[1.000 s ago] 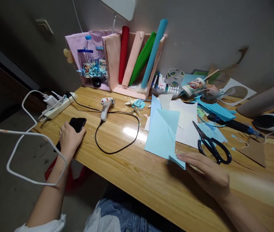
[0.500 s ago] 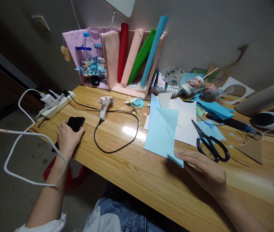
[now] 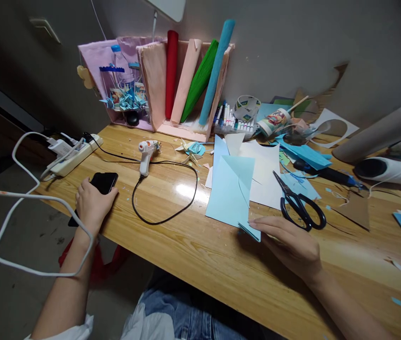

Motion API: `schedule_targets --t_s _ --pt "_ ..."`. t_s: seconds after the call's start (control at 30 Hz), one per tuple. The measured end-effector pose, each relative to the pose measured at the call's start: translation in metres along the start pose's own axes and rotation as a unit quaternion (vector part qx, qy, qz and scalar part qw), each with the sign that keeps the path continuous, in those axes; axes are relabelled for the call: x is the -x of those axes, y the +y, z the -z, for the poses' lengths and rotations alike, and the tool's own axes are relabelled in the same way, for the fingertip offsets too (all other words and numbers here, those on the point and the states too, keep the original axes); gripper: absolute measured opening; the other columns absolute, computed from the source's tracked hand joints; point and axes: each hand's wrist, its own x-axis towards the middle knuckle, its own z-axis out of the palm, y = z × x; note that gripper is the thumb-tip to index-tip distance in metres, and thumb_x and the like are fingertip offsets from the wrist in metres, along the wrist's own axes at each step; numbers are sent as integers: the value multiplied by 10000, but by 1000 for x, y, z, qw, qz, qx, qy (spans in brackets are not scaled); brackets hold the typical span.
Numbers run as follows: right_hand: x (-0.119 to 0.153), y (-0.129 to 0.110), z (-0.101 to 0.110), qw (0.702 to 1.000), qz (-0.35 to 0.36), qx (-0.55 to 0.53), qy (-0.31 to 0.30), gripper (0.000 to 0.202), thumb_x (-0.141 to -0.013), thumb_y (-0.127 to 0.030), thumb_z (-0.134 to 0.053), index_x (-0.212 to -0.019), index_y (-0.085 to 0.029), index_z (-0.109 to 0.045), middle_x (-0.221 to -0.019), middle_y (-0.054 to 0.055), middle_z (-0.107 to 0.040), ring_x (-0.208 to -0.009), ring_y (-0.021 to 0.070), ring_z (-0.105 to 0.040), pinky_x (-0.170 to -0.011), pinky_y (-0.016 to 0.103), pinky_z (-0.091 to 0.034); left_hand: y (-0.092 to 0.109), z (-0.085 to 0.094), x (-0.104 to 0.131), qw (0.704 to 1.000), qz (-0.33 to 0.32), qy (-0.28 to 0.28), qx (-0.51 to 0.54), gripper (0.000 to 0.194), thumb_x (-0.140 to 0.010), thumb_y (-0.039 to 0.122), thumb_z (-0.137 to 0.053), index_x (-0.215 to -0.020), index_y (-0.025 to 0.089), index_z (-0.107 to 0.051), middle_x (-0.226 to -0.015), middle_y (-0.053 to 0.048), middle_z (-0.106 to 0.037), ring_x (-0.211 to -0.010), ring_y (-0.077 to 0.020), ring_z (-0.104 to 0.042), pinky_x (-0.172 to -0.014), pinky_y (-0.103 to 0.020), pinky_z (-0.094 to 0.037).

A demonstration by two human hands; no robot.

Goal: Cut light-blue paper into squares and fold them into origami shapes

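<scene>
Clasping phone (image 3: 104,182), left hand (image 3: 93,204) palm-down

Left hand (image 3: 94,203) and right hand (image 3: 288,243): bare, as are both forearms. Left sleeve (image 3: 73,332): white, loose, creased, its edge bunched high on the forearm. Top (image 3: 153,327): white, thin-looking, rumpled, lower edge rounded over the denim. Jeans (image 3: 175,302): blue, faded in paler patches, stitched seams, darker in shadow toward the right leg.

Four rolls (image 3: 200,80) (one green) stand in a pink holder (image 3: 153,85) beside markers (image 3: 226,114).
</scene>
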Motion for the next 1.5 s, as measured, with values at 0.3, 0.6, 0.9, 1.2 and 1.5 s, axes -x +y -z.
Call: schedule_targets --t_s 0.3,0.6,0.9,1.2,1.5 --pt "-3 -2 0 1000 -1 10 3 270 -794 -92 -521 -992 -225 -649 -878 62 -708 -826 178 -671 -682 277 -559 1 3 1 1000 -5 -4 7 784 -667 410 -591 -1270 -13 -323 -1257 -255 -462 -1158 -356 -450 -945 -413 -368" --pt "0 0 -1 1000 9 6 1 301 -783 -58 -533 -1017 -218 -636 -903 67 -700 -856 182 -658 -706 298 -554 -2 1 1 1000 -14 -4 9 759 -688 429 -566 -1268 1 -330 -1260 -243 -463 -1166 -356 -439 -952 -426 -358" --pt "-1 -2 -3 999 0 -32 26 402 -754 -3 -552 -1087 -219 -619 -949 78 -675 -904 188 -629 -736 312 -534 50 8 47 965 -139 34 220 518 -814 347 -464 -1276 123 -397 -1358 -137 -396 -1281 -253 -326 -1069 -372 -241" --pt "-3 2 1 991 -53 -26 122 410 -767 -16 -557 -1090 -258 -626 -1000 77 -667 -941 193 -615 -792 358 -511 206 14 144 428 -21 -723 542 337 -805 390 -531 -979 114 -618 -915 -96 -660 -861 -164 -606 -809 -295 -462" --pt "-9 21 12 996 -44 -75 -33 279 -768 -171 -618 -1045 -197 -634 -994 101 -674 -917 179 -620 -800 340 -521 220 -19 147 439 -25 -716 542 265 -675 340 -692 -764 98 -631 -736 -52 -652 -687 -130 -585 -744 -279 -454"
